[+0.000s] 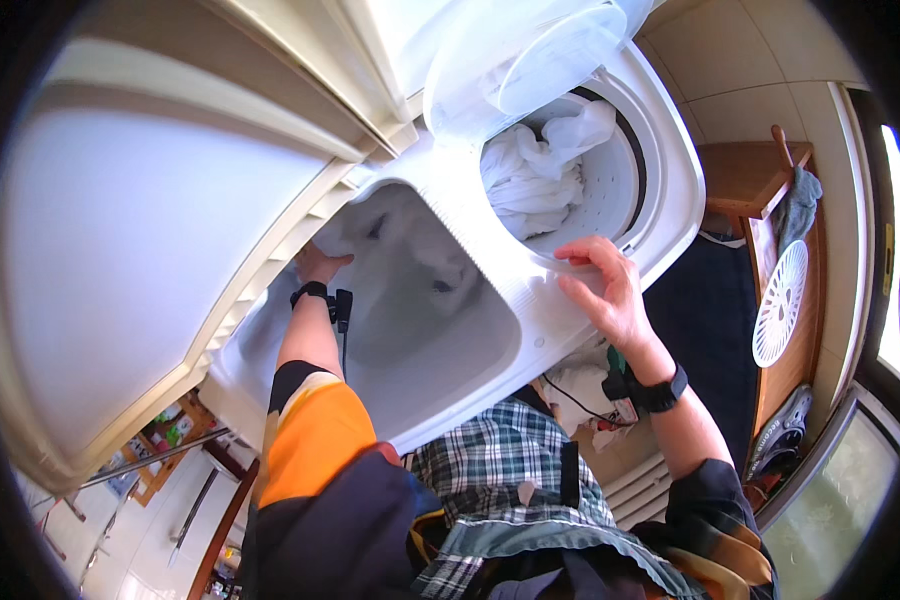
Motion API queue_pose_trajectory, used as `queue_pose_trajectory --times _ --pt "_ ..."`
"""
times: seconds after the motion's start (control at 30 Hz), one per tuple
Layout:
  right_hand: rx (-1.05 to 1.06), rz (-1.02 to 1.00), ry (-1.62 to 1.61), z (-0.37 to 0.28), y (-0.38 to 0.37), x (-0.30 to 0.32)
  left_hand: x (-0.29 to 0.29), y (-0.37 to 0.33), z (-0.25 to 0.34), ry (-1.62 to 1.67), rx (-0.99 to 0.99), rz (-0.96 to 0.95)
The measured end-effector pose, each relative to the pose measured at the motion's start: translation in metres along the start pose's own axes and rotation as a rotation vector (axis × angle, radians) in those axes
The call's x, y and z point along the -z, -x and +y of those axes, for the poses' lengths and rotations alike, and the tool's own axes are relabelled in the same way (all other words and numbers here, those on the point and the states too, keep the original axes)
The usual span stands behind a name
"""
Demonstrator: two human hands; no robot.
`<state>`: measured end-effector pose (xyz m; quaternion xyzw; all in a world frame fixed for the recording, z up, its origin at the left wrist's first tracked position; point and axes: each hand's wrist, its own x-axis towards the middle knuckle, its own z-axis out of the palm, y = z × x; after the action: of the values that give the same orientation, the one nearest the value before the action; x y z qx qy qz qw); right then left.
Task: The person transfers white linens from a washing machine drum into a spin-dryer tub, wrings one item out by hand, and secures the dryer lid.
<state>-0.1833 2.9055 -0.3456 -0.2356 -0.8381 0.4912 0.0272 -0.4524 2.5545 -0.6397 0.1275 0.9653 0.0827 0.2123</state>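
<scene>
A twin-tub washing machine point(530, 300) stands before me with both compartments uncovered. My left hand point(322, 264) reaches into the wash tub point(400, 360), its thumb stretched out beside a piece of white cloth point(338, 236). The cloth partly hides the other fingers. Cloudy water and more white laundry point(410, 235) show in that tub. My right hand point(606, 290) hovers at the near rim of the round spin tub point(610, 190), open, with thumb and fingers apart and nothing between them. White laundry point(532, 175) lies bunched inside the spin tub.
The large raised lid point(160, 230) leans on the left, and a clear plastic cover point(530, 70) stands up behind the spin tub. At right are a wooden cabinet point(740, 175), a white perforated disc point(781, 303) and a grey cloth point(798, 208). A dark cable point(580, 402) hangs below the machine.
</scene>
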Motion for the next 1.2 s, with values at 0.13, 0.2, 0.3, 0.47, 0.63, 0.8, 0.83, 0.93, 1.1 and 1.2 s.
queue_pose_trajectory --times 0.13,0.2,0.3,0.47,0.63,0.8,0.83,0.93,1.1,1.2 --pt "-0.016 -0.053 -0.022 -0.001 0.0 -0.001 -0.043 0.016 -0.015 -0.01 0.118 -0.259" --pt "-0.003 -0.061 -0.049 0.0 -0.001 -0.003 -0.047 0.034 -0.014 -0.079 0.051 -0.511" --pt "-0.008 -0.062 -0.048 0.001 -0.003 -0.006 -0.023 0.079 0.0 0.024 -0.066 -0.47" --pt "-0.069 0.07 -0.275 0.003 0.0 -0.01 0.134 0.153 0.057 0.885 0.098 -0.369" --pt "0.259 0.059 -0.087 -0.065 0.007 -0.048 0.312 0.231 0.102 1.103 0.063 -0.173" --pt "0.319 -0.134 -0.043 -0.083 0.014 -0.121 0.411 0.279 0.14 1.325 0.031 -0.037" --pt "0.301 -0.174 -0.019 -0.091 0.012 -0.128 0.417 0.284 0.141 1.395 0.041 -0.011" --pt "0.325 -0.459 -0.737 -0.117 0.0 -0.137 0.411 0.286 0.15 1.655 0.128 0.015" --pt "0.022 -0.659 -1.275 -0.099 -0.012 -0.156 0.376 0.272 0.164 1.865 0.13 -0.161" --pt "-0.603 -0.599 -2.015 -0.114 -0.021 -0.15 0.336 0.261 0.147 1.875 0.229 -0.398"
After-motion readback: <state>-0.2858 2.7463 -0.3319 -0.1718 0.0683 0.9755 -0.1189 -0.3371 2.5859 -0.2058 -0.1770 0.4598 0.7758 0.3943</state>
